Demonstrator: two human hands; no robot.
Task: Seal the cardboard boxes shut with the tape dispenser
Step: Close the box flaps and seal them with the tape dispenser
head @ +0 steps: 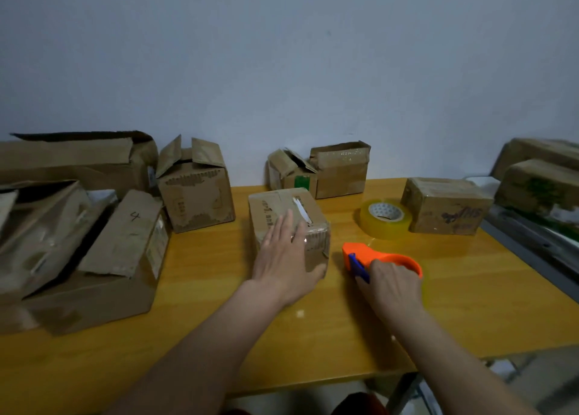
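The left hand (283, 258) is lying flat on the near top edge of a closed cardboard box (289, 223) at the middle of the wooden table (313, 336), its fingers straight and close together. Just right of that box, the right hand (390, 284) is gripping the orange tape dispenser (376, 258), fingers curled round its ring. A spare roll of clear tape (385, 219) is sitting farther right, beside a taped box (446, 206). Open-flapped boxes (194, 184) are standing along the far wall and piling up at the left.
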